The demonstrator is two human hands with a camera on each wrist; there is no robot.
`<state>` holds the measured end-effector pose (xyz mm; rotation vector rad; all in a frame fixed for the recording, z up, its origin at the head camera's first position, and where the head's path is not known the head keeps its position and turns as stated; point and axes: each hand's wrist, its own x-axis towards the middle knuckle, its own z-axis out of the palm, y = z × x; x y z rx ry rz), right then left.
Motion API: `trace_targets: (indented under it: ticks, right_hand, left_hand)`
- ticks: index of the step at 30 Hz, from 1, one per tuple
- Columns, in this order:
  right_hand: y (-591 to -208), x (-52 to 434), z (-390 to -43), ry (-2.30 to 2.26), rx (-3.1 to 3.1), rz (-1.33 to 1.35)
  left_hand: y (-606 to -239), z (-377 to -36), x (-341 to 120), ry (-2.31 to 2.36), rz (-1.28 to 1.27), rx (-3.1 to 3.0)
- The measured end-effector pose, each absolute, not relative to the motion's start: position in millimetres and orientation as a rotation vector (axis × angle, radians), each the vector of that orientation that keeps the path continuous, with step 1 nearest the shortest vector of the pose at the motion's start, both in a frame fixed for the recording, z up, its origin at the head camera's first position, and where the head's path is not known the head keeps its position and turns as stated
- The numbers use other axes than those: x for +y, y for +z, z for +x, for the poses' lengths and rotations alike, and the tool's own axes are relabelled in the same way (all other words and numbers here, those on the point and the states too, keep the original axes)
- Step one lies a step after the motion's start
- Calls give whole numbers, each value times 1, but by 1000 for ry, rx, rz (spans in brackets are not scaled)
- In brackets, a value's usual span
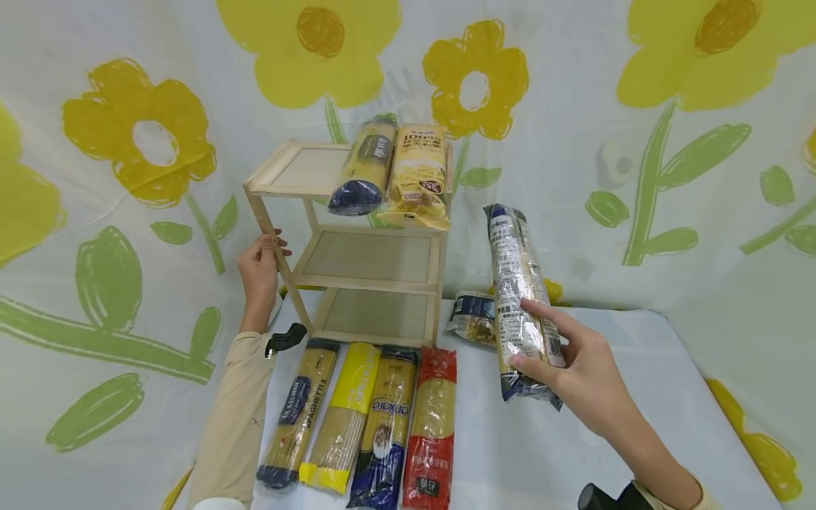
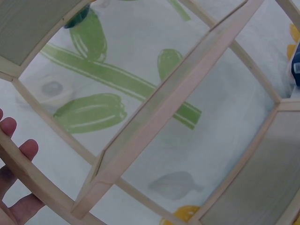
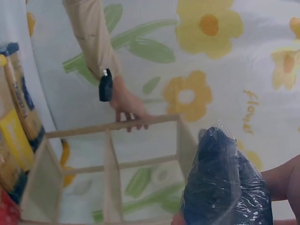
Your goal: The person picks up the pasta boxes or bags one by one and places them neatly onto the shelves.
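Note:
My left hand (image 1: pixel 260 261) grips the left front post of a three-tier wooden shelf (image 1: pixel 366 285); in the left wrist view its fingers wrap the wooden post (image 2: pixel 35 180). In my right hand (image 1: pixel 583 368) is a pasta packet (image 1: pixel 519 304), held near its lower end with the printed back label showing, raised right of the shelf. Its dark blue end (image 3: pixel 225 183) fills the lower part of the right wrist view. On the top tier lie a pasta packet with a blue end (image 1: pixel 365 166) and a yellow packet (image 1: pixel 417 170), side by side at the right.
Several pasta packets lie in a row before the shelf: a blue-labelled spaghetti packet (image 1: pixel 298 414), a yellow one (image 1: pixel 341 418), a blue-ended one (image 1: pixel 384 428) and a red one (image 1: pixel 431 428). Another packet (image 1: pixel 472 316) lies behind the held one on the white table (image 1: pixel 637 382).

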<state>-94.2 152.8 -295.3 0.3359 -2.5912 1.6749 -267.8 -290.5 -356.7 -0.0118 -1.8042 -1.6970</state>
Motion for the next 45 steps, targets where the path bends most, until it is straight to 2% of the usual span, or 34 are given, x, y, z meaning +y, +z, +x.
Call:
trace_targets:
  ticks: [14,29,45]
  right_hand:
    - [-238,148,-119,1700,-2503,475]
    - [-204,133,-130,1739,-2483,551]
    - [-168,96,-149,1691,-2545,568]
  left_hand:
    - [-355,-267,-290,-1702,0,-1799]
    - [-357,-267,-289,-1679,-4,-1804]
    - [-356,-268,-289,-1688,-32,-1794]
